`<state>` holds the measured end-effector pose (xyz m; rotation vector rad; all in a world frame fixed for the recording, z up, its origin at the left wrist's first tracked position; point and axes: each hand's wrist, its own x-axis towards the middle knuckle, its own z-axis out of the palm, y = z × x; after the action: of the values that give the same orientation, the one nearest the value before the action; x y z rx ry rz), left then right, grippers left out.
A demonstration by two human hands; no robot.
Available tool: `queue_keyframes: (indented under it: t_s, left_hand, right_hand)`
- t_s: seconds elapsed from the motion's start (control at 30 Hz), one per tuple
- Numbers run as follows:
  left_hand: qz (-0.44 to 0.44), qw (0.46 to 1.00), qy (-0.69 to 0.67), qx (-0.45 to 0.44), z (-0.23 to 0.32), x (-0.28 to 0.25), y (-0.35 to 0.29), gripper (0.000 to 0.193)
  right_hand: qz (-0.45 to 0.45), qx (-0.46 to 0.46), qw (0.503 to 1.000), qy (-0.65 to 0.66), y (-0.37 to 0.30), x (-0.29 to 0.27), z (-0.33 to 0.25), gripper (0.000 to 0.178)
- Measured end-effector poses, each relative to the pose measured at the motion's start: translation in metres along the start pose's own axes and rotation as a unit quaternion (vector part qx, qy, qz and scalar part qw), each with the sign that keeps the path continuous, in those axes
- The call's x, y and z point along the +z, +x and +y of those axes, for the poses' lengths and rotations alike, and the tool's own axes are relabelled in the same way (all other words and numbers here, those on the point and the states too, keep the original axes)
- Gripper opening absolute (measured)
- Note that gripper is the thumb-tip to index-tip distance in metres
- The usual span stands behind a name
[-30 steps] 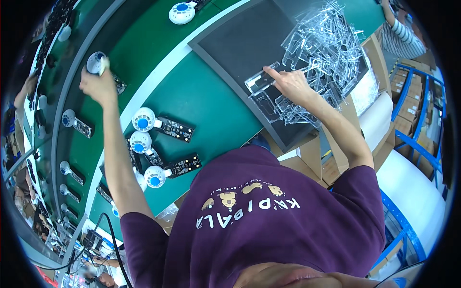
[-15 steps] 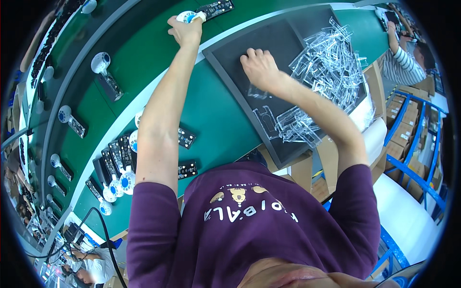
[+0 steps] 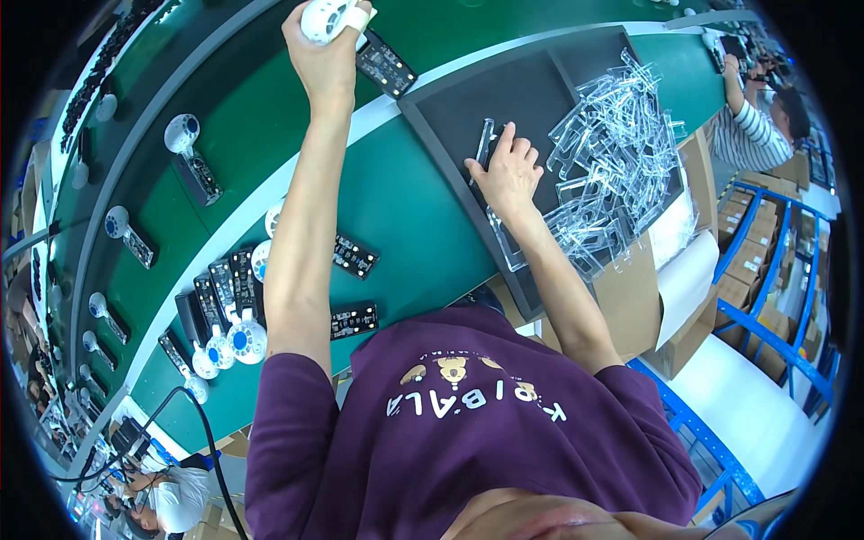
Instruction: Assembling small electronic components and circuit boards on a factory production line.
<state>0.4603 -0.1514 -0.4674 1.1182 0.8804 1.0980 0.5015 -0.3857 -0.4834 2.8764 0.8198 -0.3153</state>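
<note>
At the top left, my left hand [image 3: 322,72] is closed around the white round head [image 3: 322,22] of a device, whose dark circuit board [image 3: 387,65] hangs out toward the tray. My right hand [image 3: 510,175] is over the black tray [image 3: 459,85], thumb and fingers spread apart. Beside its thumb and index finger is a thin clear plastic frame [image 3: 487,139]; whether they touch it is hard to make out. A big pile of similar clear frames [image 3: 621,135] fills the tray's right side.
More white-headed boards [image 3: 220,301] are bunched on the green table left of my arm, and two boards [image 3: 355,320] show right of it. Single devices [image 3: 193,157] sit along the green belt. Cardboard boxes [image 3: 643,288] and a blue rack [image 3: 783,346] stand at right. A person in stripes [image 3: 756,135] is at far right.
My left hand has moved left and nearer the top edge with the device, whose board now tilts downward. My right hand has shifted down and right, its fingers spreading. The clear frame beside it is differently placed.
</note>
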Motion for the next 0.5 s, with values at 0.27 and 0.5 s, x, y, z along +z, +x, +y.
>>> queue_keyframes:
  t_s: [0.27,0.5]
  left_hand:
    - [-0.032,0.962,-0.162,-0.216,-0.006,-0.029,-0.037,0.06]
    - [-0.001,0.961,-0.135,-0.242,-0.008,-0.036,-0.065,0.061]
  right_hand:
    - [0.148,-0.148,0.931,0.298,0.017,0.004,0.016,0.064]
    - [0.114,-0.361,0.9,0.215,-0.009,-0.038,-0.068,0.061]
